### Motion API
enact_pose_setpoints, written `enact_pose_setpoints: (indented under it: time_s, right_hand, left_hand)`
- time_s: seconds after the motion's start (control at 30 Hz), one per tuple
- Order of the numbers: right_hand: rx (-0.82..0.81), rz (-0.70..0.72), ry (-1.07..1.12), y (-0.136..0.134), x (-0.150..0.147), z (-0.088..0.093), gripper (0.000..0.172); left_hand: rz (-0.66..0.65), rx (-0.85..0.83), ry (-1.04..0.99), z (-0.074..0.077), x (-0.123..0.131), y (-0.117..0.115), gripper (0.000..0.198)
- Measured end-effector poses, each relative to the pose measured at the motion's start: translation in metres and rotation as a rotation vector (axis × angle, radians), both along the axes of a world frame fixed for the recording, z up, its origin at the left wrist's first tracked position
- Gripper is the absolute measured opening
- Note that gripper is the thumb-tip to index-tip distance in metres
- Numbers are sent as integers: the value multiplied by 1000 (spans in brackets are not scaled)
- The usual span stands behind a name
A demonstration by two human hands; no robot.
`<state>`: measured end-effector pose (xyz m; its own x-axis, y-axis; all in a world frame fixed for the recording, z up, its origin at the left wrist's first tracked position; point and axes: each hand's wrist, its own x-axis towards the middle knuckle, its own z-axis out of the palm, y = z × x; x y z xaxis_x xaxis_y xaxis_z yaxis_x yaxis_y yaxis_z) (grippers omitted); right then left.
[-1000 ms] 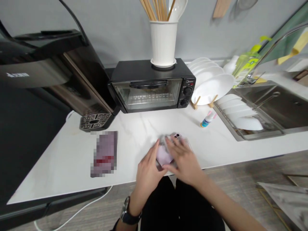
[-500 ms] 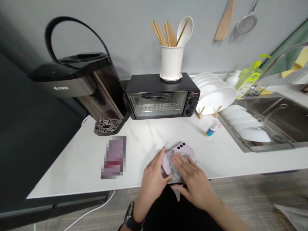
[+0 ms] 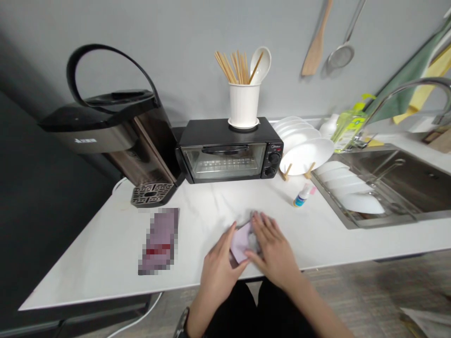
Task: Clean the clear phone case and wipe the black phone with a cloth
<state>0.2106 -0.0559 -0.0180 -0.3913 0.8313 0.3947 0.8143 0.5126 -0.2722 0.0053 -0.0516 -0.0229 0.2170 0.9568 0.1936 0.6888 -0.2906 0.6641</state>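
Observation:
A lilac smartphone [image 3: 240, 244] lies back up near the counter's front edge. My left hand [image 3: 219, 265] holds its left side, thumb at the lower edge and fingers along the upper left. A crumpled grey cloth [image 3: 252, 241] sits on the phone's back, beneath my right hand [image 3: 275, 249], whose fingers press it down. The phone's right part and its cameras are hidden by that hand. Left of both hands, a flat purplish item [image 3: 160, 239] with a red band lies on the counter, its surface blurred out.
A small spray bottle [image 3: 301, 196] stands right of the hands. Behind are a toaster oven [image 3: 225, 162] bearing a white cup [image 3: 244, 105] of chopsticks, a water dispenser [image 3: 116, 136], and racked plates [image 3: 308, 157]. A sink [image 3: 423, 171] with a dish rack is at right.
My right hand has moved up the phone with the cloth and now covers the cameras. Its thumb has come onto the phone. The left hand keeps its hold; the view has shifted.

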Motion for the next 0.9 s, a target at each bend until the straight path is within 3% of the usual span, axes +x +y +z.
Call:
enact_pose_setpoints:
  time_s: [0.1, 0.13, 0.23, 0.3, 0.43, 0.47, 0.53, 0.57, 0.6, 0.73, 0.83, 0.9]
  right_hand:
    - [-92, 217, -14, -4, -7, 3, 84]
    - [-103, 219, -18, -6, -6, 3, 82]
    - [-35, 20, -15, -2, 1, 1, 77]
    - [2, -18, 6, 1, 0, -1, 79]
    - [-104, 291, 0, -2, -5, 2, 82]
    - [-116, 282, -5, -2, -3, 3, 79]
    - [-69, 75, 7, 0, 3, 5, 71]
    - [-44, -17, 7, 1, 4, 6, 73]
    - [-41, -21, 8, 2, 3, 6, 78]
    - [-162, 319, 40, -2, -4, 8, 88]
    - [-122, 131, 42, 1, -5, 7, 74]
    - [-67, 18, 48, 4, -8, 6, 74]
  left_hand:
    - [-10, 2, 6, 0, -1, 1, 94]
    - [-5, 4, 11, 0, 0, 1, 95]
    - [24, 28, 26, 1, 1, 0, 93]
    - [19, 37, 24, 2, 2, -1, 91]
    - [5, -2, 7, 6, 2, -2, 91]
    - [8, -14, 8, 7, 3, -2, 91]
    - [15, -24, 15, 10, 4, -2, 92]
    - [10, -25, 17, 11, 4, -2, 92]
    - [9, -23, 18, 12, 5, -2, 90]
    - [17, -43, 32, 13, 5, 0, 87]
    - [20, -45, 54, 12, 5, -1, 92]
    - [13, -25, 58, 11, 4, -1, 91]
